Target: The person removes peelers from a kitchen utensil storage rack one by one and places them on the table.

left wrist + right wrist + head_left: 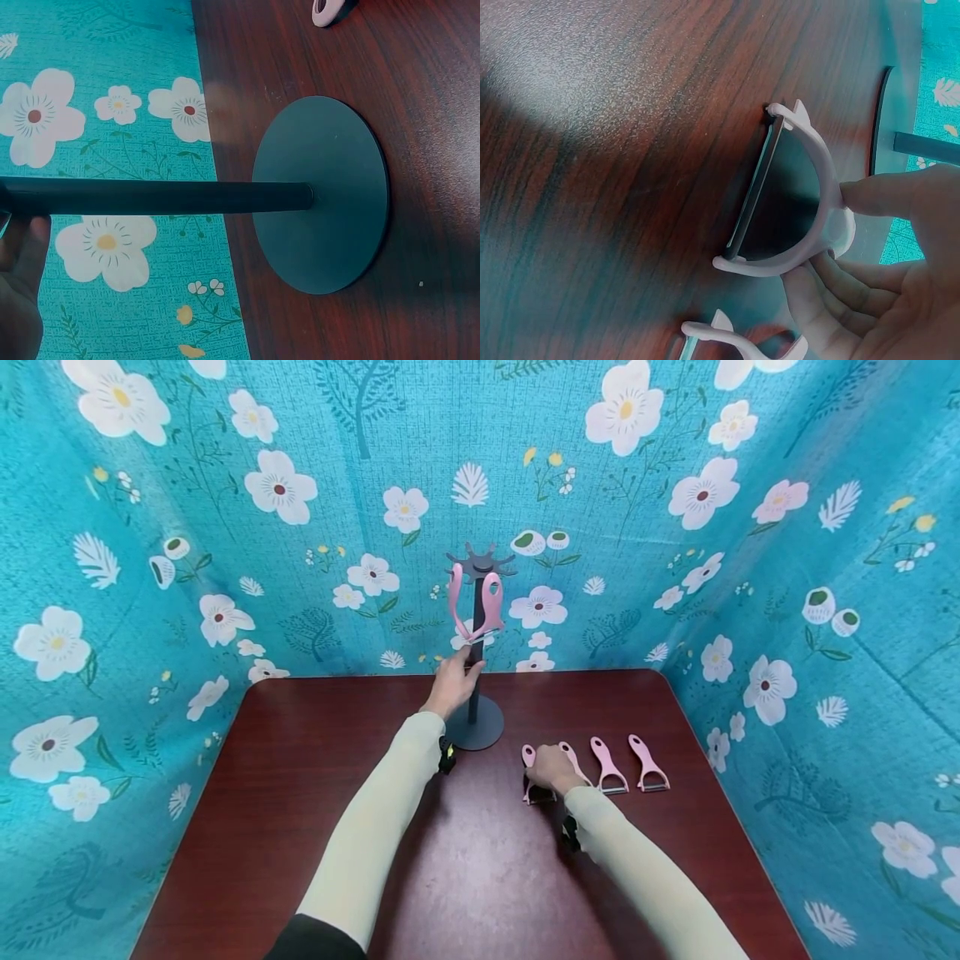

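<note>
teal floral cloth [360,560] is covering the left, right and upper frame. dark red-brown table [315,810] is filling the lower middle, shining near bottom centre. two pale sleeves are reaching up from the bottom edge, left sleeve [382,818] toward centre, right sleeve [645,860] toward lower right.

dark grey stand [478,602] is standing upright at frame centre, round base [489,731] sitting on the table, hooks [482,562] fanning out at the top.

left hand [452,683]: at centre, touching the stand's pole. thumb and index are showing a gap between them; can't tell if the other fingers are curling round the pole, they're hiding.

right hand [553,770]: lower right of centre, thumb and fingers clamping the neck of a pink peeler [829,180], leftmost in the row. can't tell if it's touching the table.

two hanging peelers [492,607] are dangling off the hooks, just above the left hand. three more peelers [603,760] are lying right of the held one, handles pointing up-frame, nearest one partly hiding behind the right hand.

black wrist devices [445,756] are showing at both cuffs.
</note>
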`<state>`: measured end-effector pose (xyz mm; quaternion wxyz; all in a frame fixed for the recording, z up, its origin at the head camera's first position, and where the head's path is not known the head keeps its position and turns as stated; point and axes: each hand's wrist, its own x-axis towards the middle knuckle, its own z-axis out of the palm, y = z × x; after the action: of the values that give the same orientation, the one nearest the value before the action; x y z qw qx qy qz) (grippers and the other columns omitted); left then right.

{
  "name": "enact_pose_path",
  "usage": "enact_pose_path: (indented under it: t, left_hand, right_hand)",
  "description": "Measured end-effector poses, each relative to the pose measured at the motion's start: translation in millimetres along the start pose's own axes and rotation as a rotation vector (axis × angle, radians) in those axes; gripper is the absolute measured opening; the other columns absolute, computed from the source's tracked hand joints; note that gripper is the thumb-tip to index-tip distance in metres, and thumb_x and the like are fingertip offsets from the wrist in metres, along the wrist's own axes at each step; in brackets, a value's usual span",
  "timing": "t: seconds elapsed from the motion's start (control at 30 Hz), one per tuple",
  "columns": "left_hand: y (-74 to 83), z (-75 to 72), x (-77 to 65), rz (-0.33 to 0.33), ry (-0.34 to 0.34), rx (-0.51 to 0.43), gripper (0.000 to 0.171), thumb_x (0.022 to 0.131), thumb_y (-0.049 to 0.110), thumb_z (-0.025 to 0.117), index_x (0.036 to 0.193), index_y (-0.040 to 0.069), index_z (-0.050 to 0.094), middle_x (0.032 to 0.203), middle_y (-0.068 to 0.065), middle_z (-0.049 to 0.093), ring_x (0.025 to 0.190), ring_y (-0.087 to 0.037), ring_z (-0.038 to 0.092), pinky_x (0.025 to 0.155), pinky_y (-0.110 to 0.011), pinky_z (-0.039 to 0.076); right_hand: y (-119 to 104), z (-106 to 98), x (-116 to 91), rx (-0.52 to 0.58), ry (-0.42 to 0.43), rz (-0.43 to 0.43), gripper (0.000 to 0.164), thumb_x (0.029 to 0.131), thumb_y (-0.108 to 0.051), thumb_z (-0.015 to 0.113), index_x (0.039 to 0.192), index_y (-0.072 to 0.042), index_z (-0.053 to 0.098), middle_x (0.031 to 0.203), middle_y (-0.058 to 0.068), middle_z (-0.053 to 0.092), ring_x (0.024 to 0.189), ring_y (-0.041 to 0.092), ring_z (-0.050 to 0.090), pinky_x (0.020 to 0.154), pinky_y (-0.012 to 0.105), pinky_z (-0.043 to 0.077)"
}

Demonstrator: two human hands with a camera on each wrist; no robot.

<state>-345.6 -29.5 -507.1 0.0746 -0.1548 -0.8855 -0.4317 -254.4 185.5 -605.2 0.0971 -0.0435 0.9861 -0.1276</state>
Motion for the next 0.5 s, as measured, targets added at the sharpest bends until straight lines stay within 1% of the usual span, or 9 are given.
enact_pose_path:
  t: [0.3, 0.5]
  left_hand:
    - [2.3, -0.5, 0.1, 0.002, -0.011, -0.007, 0.018, 0.099, 0.03, 0.05, 0.1, 0.012, 0.051, 0.089, -0.004, 0.058, 0.078, -0.018, 0.059, 0.069, -0.035, 0.049]
    - [0.4, -0.7, 1.8, -0.006, -0.011, -0.019, 0.018, 0.099, 0.031, 0.051, 0.101, 0.013, 0.051, 0.091, -0.003, 0.058, 0.08, -0.017, 0.059, 0.07, -0.035, 0.049]
  right_hand:
    - [1.9, 1.9, 1.2, -0.003, 0.002, 0.024, 0.015, 0.071, -0.016, 0.065, 0.062, -0.006, 0.058, 0.072, 0.016, 0.064, 0.065, 0.028, 0.061, 0.061, 0.043, 0.049]
    - [0.8, -2.6, 0.3, 0.014, 0.001, 0.036, 0.021, 0.077, -0.021, 0.066, 0.063, -0.007, 0.059, 0.075, 0.016, 0.066, 0.068, 0.028, 0.062, 0.064, 0.043, 0.05]
